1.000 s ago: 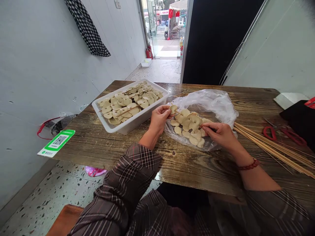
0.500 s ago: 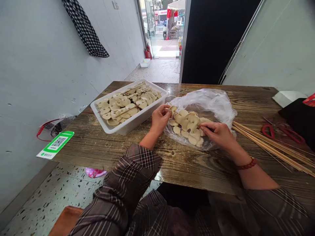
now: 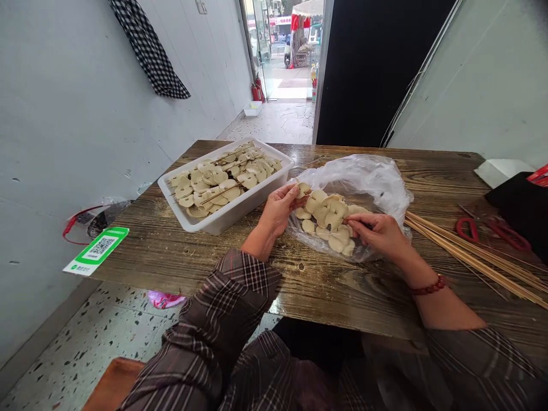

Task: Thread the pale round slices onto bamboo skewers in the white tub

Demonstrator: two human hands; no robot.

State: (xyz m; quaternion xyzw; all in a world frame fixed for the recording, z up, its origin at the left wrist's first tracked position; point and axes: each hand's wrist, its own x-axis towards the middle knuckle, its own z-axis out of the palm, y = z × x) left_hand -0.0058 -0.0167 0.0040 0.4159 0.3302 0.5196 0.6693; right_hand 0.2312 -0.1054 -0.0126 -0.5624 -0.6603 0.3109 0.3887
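Observation:
Pale flat round slices point(image 3: 336, 237) lie in a heap on a clear plastic bag point(image 3: 363, 177) on the wooden table. Over the bag's left side, my left hand point(image 3: 279, 208) pinches one pale slice point(image 3: 303, 189) between thumb and fingers. My right hand point(image 3: 374, 228) is closed on the end of a thin skewer at the heap's right side; most of the skewer is hidden by slices. To the left stands a white tub point(image 3: 218, 221) filled with skewered slices point(image 3: 214, 182).
Loose bamboo skewers point(image 3: 475, 251) and red-handled scissors point(image 3: 466, 228) lie at the right of the table point(image 3: 171, 257). A green and white QR card point(image 3: 97, 251) is at its left edge. A black bag point(image 3: 520, 200) sits far right.
My left hand has turned a little and its fingers have straightened somewhat around the slice, which has moved slightly right. My right hand has hardly moved.

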